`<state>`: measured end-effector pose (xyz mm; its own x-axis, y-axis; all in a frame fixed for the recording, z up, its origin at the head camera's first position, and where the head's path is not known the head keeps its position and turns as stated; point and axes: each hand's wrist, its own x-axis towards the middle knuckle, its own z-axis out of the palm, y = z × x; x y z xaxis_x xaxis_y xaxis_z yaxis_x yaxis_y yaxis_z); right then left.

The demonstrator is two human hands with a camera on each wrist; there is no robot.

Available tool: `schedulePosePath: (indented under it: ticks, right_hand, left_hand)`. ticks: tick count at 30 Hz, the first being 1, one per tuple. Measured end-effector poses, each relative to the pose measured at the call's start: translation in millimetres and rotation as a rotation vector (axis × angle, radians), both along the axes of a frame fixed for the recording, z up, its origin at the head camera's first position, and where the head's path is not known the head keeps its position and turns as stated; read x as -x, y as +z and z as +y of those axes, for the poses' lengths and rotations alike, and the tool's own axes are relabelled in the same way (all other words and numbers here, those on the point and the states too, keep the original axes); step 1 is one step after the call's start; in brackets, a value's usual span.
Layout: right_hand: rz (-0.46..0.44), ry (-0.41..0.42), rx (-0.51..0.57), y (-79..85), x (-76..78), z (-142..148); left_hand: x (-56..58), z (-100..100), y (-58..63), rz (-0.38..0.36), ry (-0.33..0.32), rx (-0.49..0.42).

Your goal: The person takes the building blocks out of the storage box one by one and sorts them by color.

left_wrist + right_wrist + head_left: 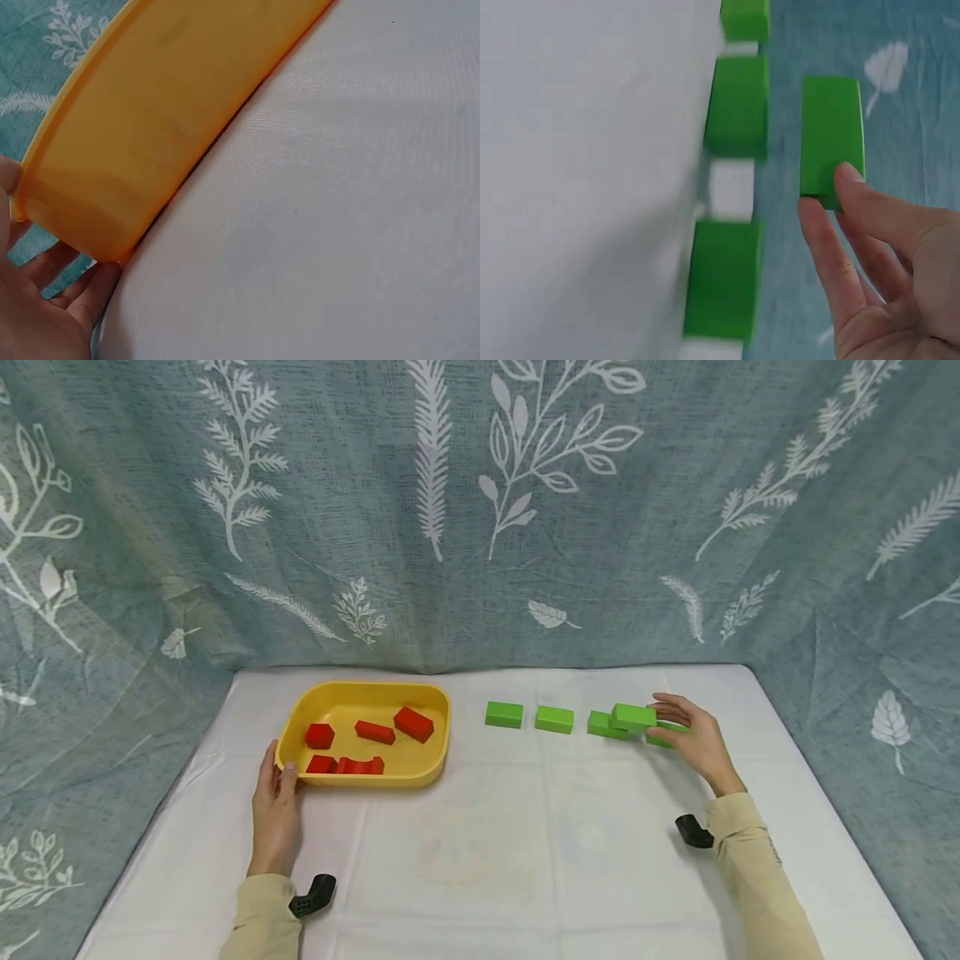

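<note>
A yellow tray (408, 777) stands at the back left of the table with several red blocks (413, 724) inside. My left hand (276, 810) grips its front left corner, thumb over the rim and fingers along the outer wall (142, 135). At the back right, my right hand (693, 739) pinches a green block (633, 717) by one end, between thumb and fingertips. In the right wrist view this held block (831, 135) is raised above the table. Below it lie two green blocks (602, 725), partly hidden by the held block and the hand.
Two more green blocks (504, 714) lie in the same row, between the tray and the right hand. A white cloth (495, 860) covers the table, and a teal leaf-patterned curtain (360, 510) hangs right behind its back edge. Black wrist cameras (313, 896) stick out near both sleeves.
</note>
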<state>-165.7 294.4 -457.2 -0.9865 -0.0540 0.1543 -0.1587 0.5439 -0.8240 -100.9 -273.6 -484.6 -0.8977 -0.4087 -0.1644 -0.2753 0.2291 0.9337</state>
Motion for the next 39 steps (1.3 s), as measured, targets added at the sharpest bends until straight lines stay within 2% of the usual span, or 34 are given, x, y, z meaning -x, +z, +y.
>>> schedulePosePath:
  ticks: [8,12,15,20,26,31,33,36,39]
  right_hand:
    - [0.035,-0.128,-0.077,-4.9,-21.7,62.6]
    - [0.043,-0.153,-0.065,-8.7,-31.0,89.4]
    - [0.041,-0.147,-0.040,-13.5,-36.1,103.7]
    - [0.004,-0.095,-0.063,-23.8,-37.7,114.5]
    - [-0.013,-0.094,-0.076,-25.7,-38.5,115.0]
    - [-0.080,-0.143,-0.155,-13.2,-44.3,110.0]
    - [-0.039,-0.169,-0.213,-4.3,-43.9,101.0]
    - [0.088,-0.170,-0.258,11.4,-35.9,72.5]
    - [0.193,-0.100,-0.248,25.5,-21.6,28.5]
  left_hand:
    - [-2.2,2.9,-1.6,-0.017,0.004,-0.015]
    - [-3.3,0.6,-1.7,-0.024,0.013,-0.006]
    - [-4.2,-2.7,-0.5,-0.014,0.010,-0.006]
    - [-6.2,-8.4,1.1,-0.029,0.024,-0.017]
    - [-4.7,-9.5,1.2,-0.029,0.036,-0.015]
    - [-1.1,-6.0,1.5,-0.040,0.031,-0.012]
    - [0.3,-4.3,1.5,-0.032,0.023,-0.019]
    - [1.6,-1.8,0.8,-0.032,0.025,-0.028]
    - [2.1,1.2,-1.7,-0.028,0.020,-0.030]
